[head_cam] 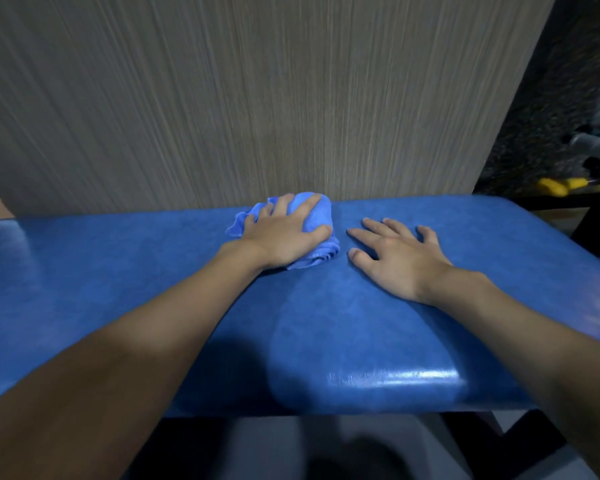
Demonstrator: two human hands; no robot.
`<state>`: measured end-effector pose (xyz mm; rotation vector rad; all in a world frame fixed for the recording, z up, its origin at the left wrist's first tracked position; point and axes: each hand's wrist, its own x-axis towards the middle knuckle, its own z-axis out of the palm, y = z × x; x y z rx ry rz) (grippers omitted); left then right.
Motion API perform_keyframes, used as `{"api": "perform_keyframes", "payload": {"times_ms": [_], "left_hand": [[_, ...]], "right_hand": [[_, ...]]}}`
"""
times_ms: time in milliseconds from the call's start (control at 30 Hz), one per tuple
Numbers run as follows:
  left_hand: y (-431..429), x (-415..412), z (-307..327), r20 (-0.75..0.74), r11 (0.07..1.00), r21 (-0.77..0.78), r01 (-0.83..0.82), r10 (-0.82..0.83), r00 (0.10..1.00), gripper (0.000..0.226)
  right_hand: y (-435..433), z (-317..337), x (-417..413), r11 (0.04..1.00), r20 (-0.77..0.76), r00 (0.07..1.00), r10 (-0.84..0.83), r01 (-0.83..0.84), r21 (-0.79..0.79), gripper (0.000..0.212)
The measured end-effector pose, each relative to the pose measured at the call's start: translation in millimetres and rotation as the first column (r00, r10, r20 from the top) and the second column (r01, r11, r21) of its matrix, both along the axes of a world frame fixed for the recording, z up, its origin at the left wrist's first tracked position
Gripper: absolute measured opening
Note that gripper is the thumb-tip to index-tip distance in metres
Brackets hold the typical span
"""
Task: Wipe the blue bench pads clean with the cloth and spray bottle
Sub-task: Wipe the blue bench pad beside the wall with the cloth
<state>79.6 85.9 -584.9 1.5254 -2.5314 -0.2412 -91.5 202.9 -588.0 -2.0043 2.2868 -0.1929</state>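
Observation:
A blue bench pad (118,289) runs across the whole view. A bunched blue cloth (317,216) lies on it near its far edge, by the wall. My left hand (284,233) lies on top of the cloth, fingers curled round the bundle and thumb at its right side. My right hand (399,254) rests flat on the pad just right of the cloth, fingers spread and straight, holding nothing. No spray bottle shows in the view.
A grey wood-grain wall panel (257,98) stands directly behind the pad. At the right are a black metal frame (589,220), a grey bar (593,143) and a yellow part (555,187) of gym gear. Grey floor (267,441) shows under the pad's front edge.

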Motion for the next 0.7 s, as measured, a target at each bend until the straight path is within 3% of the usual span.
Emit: {"api": "perform_keyframes", "payload": {"times_ms": [400,700], "left_hand": [[153.2,60.7,-2.0,0.069,0.993,-0.027,0.115,-0.113,0.991,0.092],[112.1,48.5,-4.0,0.009,0.993,-0.029,0.118,-0.118,0.993,0.086]], "right_hand": [[3.0,7.1,1.7,0.999,0.013,1.0,-0.006,0.006,0.041,0.053],[-2.2,4.6,2.6,0.999,-0.001,1.0,0.017,-0.017,0.033,0.055]]}}
